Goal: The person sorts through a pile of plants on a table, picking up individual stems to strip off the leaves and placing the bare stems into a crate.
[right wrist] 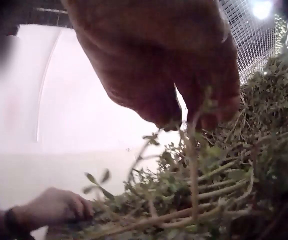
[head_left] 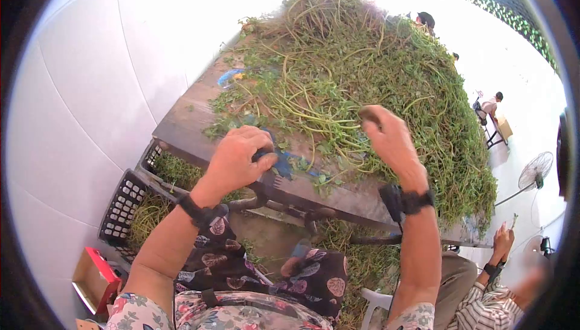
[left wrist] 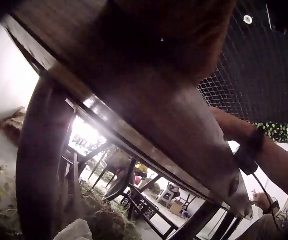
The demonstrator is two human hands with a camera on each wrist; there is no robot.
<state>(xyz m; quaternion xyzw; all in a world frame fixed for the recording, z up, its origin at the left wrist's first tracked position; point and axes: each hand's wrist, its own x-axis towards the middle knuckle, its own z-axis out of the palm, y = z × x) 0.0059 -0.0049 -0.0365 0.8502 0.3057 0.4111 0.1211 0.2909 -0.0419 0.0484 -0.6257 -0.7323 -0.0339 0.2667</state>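
— Which hand has the greens, from where you stand?

— The right hand (head_left: pixel 389 136). It hovers over the near edge of the heap of green stems (head_left: pixel 362 70), and thumb and fingertips are pinched on one stem (right wrist: pixel 191 165).

— How does that stem lie?

— In the right wrist view it runs almost straight down from the fingertips into the tangle below, so its long axis is close to upright. Its lower end is lost among the other stalks.

— And the left hand?

— The left hand (head_left: pixel 238 161) sits low at the near edge of the table (head_left: pixel 187 118), knuckles up, fingers curled, beside a blue scrap (head_left: pixel 284 164). Something dark shows under the thumb, but I cannot tell whether the hand grips it or only rests there. The left wrist camera shows just the underside of the table.

— So which hand is closer to the heap?

— The right, plainly; it is already over the heap. From the left hand the heap lies farther off and to the right, with a strip of bare wood and loose sprigs between.

— Anything else nearby?

— A dark crate (head_left: pixel 124 206) with greens in it stands below the table on the near left, well apart from both hands.
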